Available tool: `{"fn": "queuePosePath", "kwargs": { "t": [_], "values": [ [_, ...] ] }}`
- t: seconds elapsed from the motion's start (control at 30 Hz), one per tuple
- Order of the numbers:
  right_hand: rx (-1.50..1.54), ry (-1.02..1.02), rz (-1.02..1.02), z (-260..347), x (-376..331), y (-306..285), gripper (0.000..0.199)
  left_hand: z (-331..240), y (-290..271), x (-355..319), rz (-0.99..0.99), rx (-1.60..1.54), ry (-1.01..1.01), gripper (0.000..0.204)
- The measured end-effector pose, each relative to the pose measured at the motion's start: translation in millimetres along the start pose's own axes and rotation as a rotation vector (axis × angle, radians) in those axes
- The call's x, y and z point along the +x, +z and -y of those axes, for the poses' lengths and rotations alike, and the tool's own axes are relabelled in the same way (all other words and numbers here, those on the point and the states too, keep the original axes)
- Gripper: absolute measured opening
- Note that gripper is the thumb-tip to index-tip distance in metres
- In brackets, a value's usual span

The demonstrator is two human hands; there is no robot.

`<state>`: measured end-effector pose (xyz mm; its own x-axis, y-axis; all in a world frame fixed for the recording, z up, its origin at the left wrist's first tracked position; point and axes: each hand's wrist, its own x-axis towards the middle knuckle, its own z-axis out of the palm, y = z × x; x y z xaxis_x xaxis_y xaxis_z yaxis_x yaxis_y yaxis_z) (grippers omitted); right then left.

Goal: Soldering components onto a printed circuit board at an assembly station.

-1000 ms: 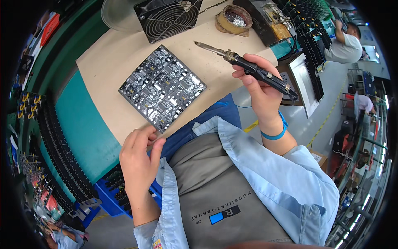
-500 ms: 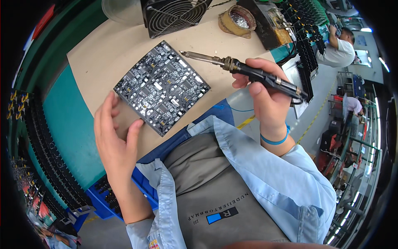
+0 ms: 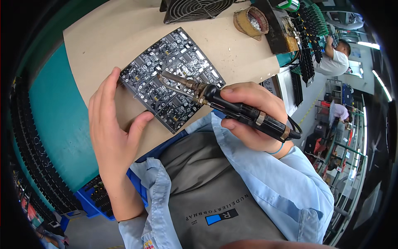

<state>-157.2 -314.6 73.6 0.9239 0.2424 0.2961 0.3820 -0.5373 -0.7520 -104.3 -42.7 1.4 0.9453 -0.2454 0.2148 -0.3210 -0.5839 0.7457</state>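
A square black circuit board covered in small components lies tilted on the beige work mat. My right hand grips a black-handled soldering iron and its metal tip rests over the left part of the board. My left hand stands on edge beside the board's left corner, fingers straight and together, fingertips touching the board's edge, holding nothing.
A black fan grille stands at the back of the mat. A round tin of tip-cleaning wire sits to its right. Racks of dark boards line the right side. A blue bin sits by my lap. Another person works far right.
The soldering iron has swung down and left, from above the board's far corner onto the board. My left hand rose from the table's edge, opened, and moved up against the board.
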Motion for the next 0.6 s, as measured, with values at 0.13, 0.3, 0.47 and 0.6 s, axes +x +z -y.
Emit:
{"fn": "queuePosePath", "kwargs": {
  "t": [0.13, 0.3, 0.47, 0.6],
  "values": [
    [-0.023, 0.022, 0.040, 1.4, 5.1, -0.4, 0.046, -0.1, -0.4, 0.9, 0.004, -0.006, -0.009, 0.089],
    [-0.026, 0.044, 0.071, 4.1, 5.1, -0.1, 0.046, 1.0, -1.2, -0.3, 0.007, -0.016, 0.029, 0.087],
    [-0.024, 0.034, 0.092, -2.1, 6.1, -0.4, 0.047, 2.2, 0.0, -0.9, 0.009, 0.014, 0.014, 0.086],
    [-0.019, 0.051, 0.111, 2.6, 7.2, -1.5, 0.048, 1.0, -3.5, -3.5, 0.012, 0.027, 0.000, 0.087]
  ]
}}
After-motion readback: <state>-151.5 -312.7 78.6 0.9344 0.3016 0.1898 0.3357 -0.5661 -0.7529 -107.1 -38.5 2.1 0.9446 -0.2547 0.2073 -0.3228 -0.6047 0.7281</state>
